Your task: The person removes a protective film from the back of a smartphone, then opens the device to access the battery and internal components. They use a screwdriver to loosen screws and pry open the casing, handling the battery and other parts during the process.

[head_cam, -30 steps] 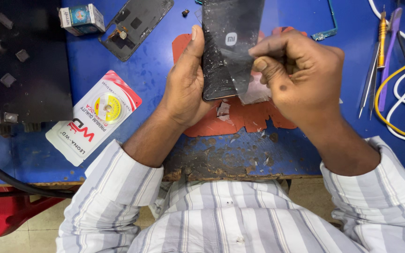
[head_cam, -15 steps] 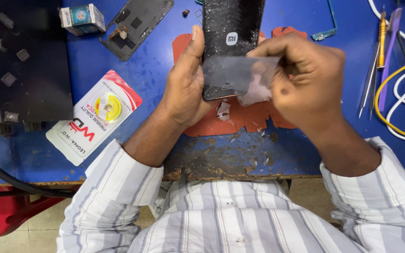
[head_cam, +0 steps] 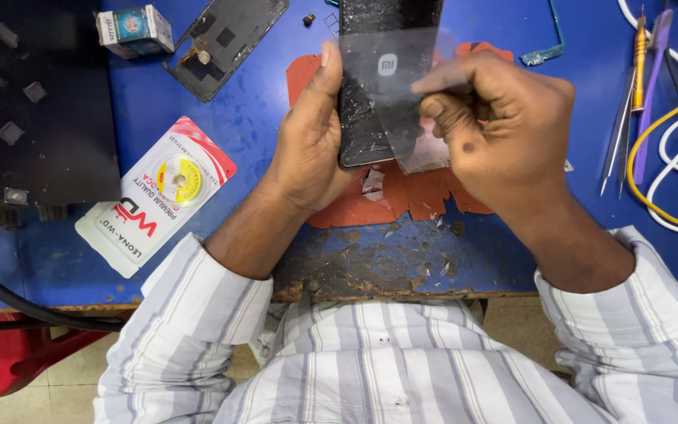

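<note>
My left hand (head_cam: 311, 141) grips the left edge of a black phone (head_cam: 370, 47) with a cracked, dirty back, held upright over the blue bench. My right hand (head_cam: 504, 129) pinches a thin clear plastic film (head_cam: 394, 86) that lies across the phone's back, partly lifted off it. Under the phone lies an orange mat (head_cam: 402, 200) with ragged edges. Both striped shirt sleeves show at the bottom.
A black phone frame (head_cam: 225, 39) and a small box (head_cam: 133, 30) lie at the top left, beside a black metal machine (head_cam: 41, 110). A white and red packet (head_cam: 158, 192) rests left of my arm. Tweezers (head_cam: 617, 133), a yellow-handled tool (head_cam: 639, 47) and yellow and white cables (head_cam: 668, 149) lie at right.
My right hand has drawn the clear film up and across the phone's back, peeling more of it free. The left hand keeps its hold on the phone.
</note>
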Tool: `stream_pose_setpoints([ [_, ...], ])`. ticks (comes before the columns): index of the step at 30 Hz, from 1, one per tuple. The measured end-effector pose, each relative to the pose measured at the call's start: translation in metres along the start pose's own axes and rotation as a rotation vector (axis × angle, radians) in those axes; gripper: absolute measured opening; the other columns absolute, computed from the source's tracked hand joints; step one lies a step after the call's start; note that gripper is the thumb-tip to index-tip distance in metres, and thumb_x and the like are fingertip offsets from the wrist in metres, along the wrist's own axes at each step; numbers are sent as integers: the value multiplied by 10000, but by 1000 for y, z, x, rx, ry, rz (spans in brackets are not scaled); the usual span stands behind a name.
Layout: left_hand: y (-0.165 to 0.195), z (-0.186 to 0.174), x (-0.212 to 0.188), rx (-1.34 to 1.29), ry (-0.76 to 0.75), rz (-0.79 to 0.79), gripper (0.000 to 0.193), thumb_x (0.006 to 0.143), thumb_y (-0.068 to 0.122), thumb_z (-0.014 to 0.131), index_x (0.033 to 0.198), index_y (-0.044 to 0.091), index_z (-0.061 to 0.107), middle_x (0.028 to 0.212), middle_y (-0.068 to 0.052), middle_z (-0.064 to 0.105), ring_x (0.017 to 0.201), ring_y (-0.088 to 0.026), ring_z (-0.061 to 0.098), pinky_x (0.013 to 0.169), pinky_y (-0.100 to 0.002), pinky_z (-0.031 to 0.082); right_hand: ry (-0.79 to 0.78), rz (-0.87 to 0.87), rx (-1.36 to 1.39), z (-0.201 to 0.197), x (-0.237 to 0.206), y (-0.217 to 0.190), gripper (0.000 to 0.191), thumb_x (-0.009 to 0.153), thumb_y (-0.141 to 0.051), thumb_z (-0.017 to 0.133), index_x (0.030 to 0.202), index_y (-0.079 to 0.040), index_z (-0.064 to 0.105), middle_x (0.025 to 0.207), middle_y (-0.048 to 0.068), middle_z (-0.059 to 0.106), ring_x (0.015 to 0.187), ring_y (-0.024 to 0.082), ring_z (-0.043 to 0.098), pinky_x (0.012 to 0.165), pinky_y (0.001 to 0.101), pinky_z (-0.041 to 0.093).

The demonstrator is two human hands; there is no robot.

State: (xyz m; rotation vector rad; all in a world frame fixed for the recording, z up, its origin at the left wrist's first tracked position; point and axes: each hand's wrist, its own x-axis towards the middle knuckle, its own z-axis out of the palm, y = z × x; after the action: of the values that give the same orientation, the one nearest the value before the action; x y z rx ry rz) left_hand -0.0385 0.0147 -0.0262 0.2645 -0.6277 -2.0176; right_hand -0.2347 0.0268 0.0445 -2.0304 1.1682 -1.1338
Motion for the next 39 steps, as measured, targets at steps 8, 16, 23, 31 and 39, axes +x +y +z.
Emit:
stream_pose_setpoints([
  [8, 2, 3, 1, -26, 47, -27, 582, 1176, 477, 318, 1476, 23, 523, 1315, -149, 654, 1189, -230, 659, 1044, -390, 550, -32, -128, -99, 1, -2, -1, 110, 1013, 67, 801, 1019, 22, 701, 877, 99, 718, 780, 141, 718, 780, 275, 563],
  [16, 4, 4, 4, -56, -4, 27, 731, 1172, 561, 246, 1498, -59, 455, 1444, -228, 574, 1272, -303, 645, 1135, -445, 543, 28, 40, 18, -5, -1, -4, 92, 1011, 60, 780, 1016, 45, 690, 882, 66, 692, 773, 74, 643, 635, 201, 506],
  [23, 7, 4, 4, -89, -26, 58, 752, 1171, 589, 221, 1514, -37, 456, 1460, -211, 572, 1258, -299, 656, 1097, -456, 562, 7, -49, -78, -2, -6, 4, 76, 1023, 107, 751, 1044, 50, 706, 941, 94, 742, 800, 92, 676, 675, 231, 523],
  [31, 6, 1, 3, -47, 9, 63, 725, 1179, 565, 214, 1492, -38, 466, 1444, -210, 593, 1273, -286, 643, 1107, -454, 560, -48, 8, -26, 3, -12, 12, 62, 1075, 73, 752, 1077, 19, 722, 927, 62, 757, 783, 68, 711, 664, 195, 549],
  [39, 3, 1, 2, -39, -27, 77, 702, 1198, 545, 223, 1488, -42, 477, 1420, -205, 591, 1265, -272, 633, 1144, -427, 551, -53, 22, -55, 9, -13, 5, 100, 1031, 65, 754, 1094, -10, 735, 940, 61, 757, 788, 81, 702, 681, 219, 536],
])
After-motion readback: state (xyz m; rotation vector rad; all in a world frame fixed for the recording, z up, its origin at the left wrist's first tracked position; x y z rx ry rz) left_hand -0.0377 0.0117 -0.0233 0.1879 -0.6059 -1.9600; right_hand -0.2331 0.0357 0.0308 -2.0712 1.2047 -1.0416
